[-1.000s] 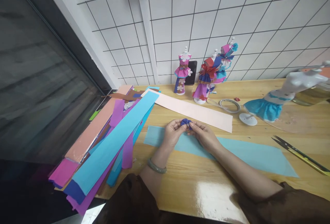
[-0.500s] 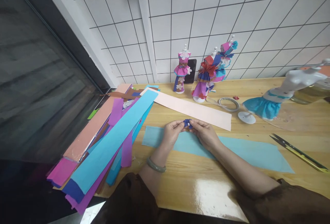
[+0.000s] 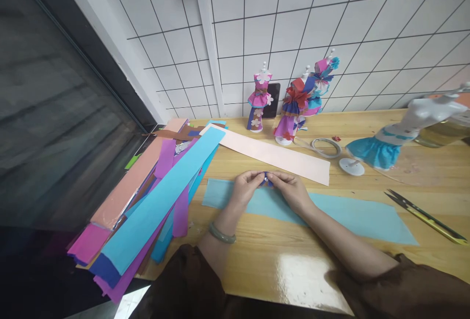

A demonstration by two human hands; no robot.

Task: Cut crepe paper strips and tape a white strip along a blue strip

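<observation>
A small dark blue bow (image 3: 266, 180), apparently of crinkled paper, has a tiny shiny bead at its middle. My left hand (image 3: 245, 189) pinches its left side between thumb and fingers. On the other side my right hand (image 3: 293, 192) pinches it the same way, so the fingertips cover much of the bow. Both hands hover over or rest by a light blue paper strip (image 3: 352, 215) lying across the table. Beyond them a pale pink strip (image 3: 279, 155) lies at a slant.
To the left lies a pile of coloured paper strips (image 3: 161, 196). Dressed mini mannequins (image 3: 260, 98) and a phone (image 3: 272, 101) stand by the tiled wall. A roll of tape (image 3: 326, 148), a tilted mannequin in a blue skirt (image 3: 378, 152) and thread snips (image 3: 426, 216) are at the right.
My fingertips have shifted on the bow, and its lower edges now spread downward below the thumbs. The hands stay in nearly the same place.
</observation>
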